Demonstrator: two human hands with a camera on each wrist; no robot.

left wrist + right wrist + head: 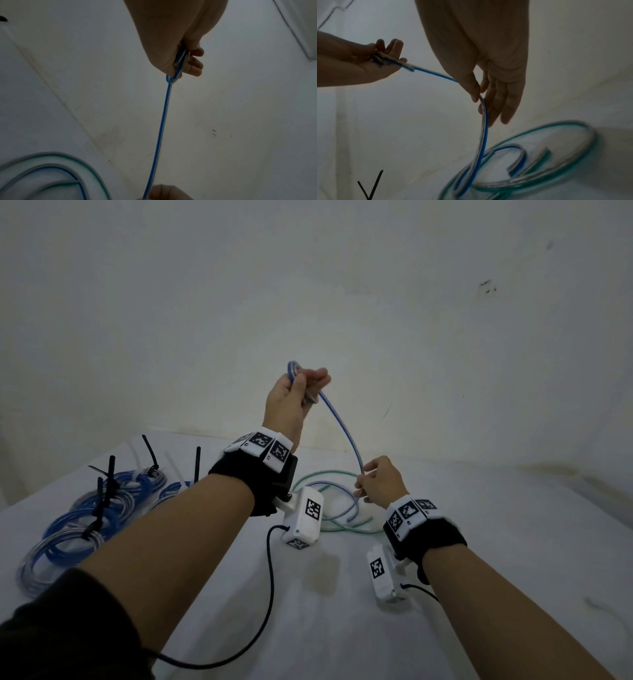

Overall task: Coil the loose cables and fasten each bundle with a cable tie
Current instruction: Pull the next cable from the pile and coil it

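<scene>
— Forearms first, head view?
— Yes, over a white table against a scuffed white wall. Left hand, raised, grips the blue cable; right hand pinches it lower. Tied blue coils lie left.
— Left wrist view?
— Fingers curled on a small cable loop.
— Right wrist view?
— Thumb and fingers pinch it above a loose green cable.
</scene>
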